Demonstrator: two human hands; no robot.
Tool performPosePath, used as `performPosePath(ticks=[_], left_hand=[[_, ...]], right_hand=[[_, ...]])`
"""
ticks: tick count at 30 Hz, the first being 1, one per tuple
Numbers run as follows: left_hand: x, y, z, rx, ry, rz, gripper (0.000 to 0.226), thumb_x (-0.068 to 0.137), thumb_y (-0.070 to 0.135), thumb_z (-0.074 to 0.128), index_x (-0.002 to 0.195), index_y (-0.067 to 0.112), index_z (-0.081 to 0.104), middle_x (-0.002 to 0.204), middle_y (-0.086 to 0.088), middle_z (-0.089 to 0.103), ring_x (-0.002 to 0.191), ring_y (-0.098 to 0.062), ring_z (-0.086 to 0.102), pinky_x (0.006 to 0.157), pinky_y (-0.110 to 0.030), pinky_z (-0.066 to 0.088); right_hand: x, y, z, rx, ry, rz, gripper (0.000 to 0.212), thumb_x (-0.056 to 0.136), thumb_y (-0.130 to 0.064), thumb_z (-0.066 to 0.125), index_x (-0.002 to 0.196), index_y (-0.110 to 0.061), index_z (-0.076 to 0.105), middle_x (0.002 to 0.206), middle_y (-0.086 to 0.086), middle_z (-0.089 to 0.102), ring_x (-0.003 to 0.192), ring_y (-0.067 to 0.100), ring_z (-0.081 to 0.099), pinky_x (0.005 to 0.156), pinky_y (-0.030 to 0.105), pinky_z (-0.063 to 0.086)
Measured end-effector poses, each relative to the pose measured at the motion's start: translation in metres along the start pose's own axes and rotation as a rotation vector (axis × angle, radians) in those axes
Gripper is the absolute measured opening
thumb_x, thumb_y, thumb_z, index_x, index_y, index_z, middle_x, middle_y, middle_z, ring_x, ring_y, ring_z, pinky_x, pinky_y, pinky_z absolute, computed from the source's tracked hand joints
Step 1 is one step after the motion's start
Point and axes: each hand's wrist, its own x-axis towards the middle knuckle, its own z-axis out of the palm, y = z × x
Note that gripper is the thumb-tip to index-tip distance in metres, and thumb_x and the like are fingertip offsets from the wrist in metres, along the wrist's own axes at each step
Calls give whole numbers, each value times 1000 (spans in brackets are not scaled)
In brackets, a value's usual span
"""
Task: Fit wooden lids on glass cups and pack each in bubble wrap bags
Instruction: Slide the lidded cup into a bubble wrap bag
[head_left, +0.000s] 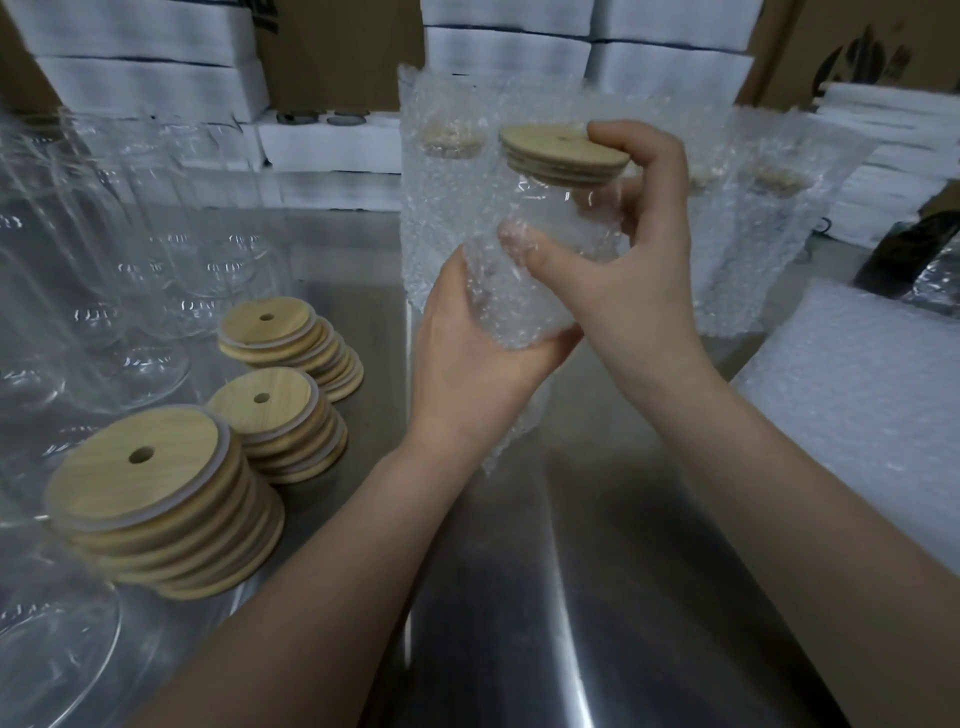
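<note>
A glass cup (566, 208) with a round wooden lid (563, 148) on top is held above the steel table, its lower half inside a bubble wrap bag (511, 317). My left hand (467, 353) grips the bag around the cup's bottom from below. My right hand (639, 249) holds the cup's upper part, fingers curled over the lid's edge and thumb on the bag's mouth. Three stacks of wooden lids (156, 499) lie at the left.
Bare glass cups (104, 249) stand at the far left. Wrapped cups (447, 171) stand behind my hands. A pile of bubble wrap bags (872, 379) lies at the right. White foam boxes (156, 67) and cartons line the back. The steel table (571, 597) spans the front.
</note>
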Motion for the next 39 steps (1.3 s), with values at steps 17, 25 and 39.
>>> performPosePath(ticks=[17,25,39], left_hand=[[12,-9,-9,-193,-21,9,78,62,28,89,130,17,51,121,1,67,113,-17,64,96,-48,52],[13,-11,-13,-257,-52,22,86,61,31,88,133,11,46,127,-2,62,120,-15,60,102,-48,49],[20,-15,-25,-249,-274,-138,113,54,43,88,146,17,29,138,1,53,124,-11,57,102,-37,50]], right_hand=[[-1,-1,6,5,-146,141,46,76,-28,75,112,-27,47,118,2,56,108,13,52,93,24,45],[0,-4,5,73,-110,195,24,82,-30,64,106,-24,60,117,6,61,106,15,57,91,21,46],[4,2,0,31,5,222,31,78,-26,79,101,-18,60,104,-7,66,97,6,62,90,25,49]])
